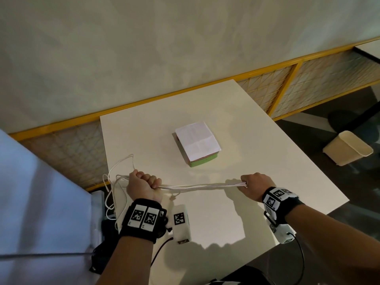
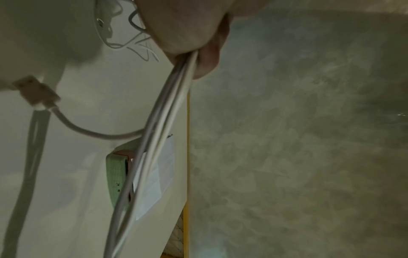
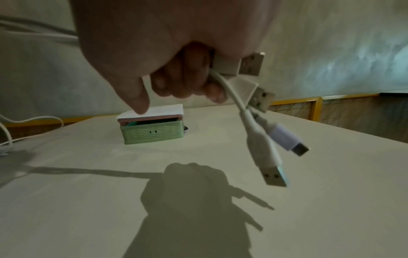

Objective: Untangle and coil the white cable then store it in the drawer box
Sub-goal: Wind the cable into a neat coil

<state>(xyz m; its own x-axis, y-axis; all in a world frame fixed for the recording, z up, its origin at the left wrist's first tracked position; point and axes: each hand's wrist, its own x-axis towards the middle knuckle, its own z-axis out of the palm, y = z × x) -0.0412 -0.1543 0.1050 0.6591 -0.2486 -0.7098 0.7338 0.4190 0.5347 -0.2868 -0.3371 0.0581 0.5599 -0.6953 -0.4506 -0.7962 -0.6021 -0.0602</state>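
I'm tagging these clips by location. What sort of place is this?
Probably an indoor workspace or recording room, not a home: a plain white table stands against a bare wall, with a yellow-framed mesh barrier and a small bin on the dark floor.

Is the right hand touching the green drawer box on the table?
Apart. The head view shows the right hand gripping the white cable near the table's front, with bare tabletop between it and the green drawer box.
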